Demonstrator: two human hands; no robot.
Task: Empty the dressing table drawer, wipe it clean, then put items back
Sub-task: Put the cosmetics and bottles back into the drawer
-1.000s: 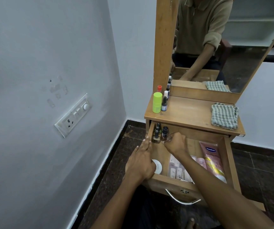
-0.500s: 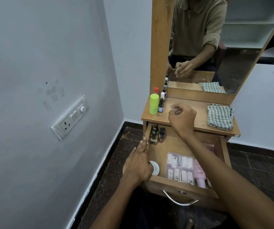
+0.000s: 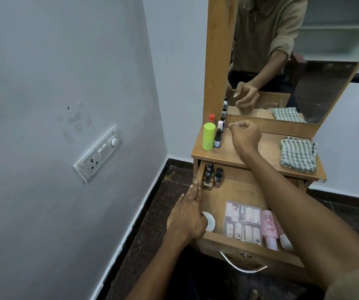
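Emptying is under way: the right hand, fingers curled around something unseen, hovers above the dressing table top near the green bottle, while the left hand rests flat on the drawer edge; next, set down.

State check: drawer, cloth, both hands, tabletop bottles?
drawer: pulled open, things inside
cloth: folded, lying on the tabletop
left hand: flat on the drawer's left wall
right hand: fingers curled above the tabletop; contents hidden
green bottle: upright, capped
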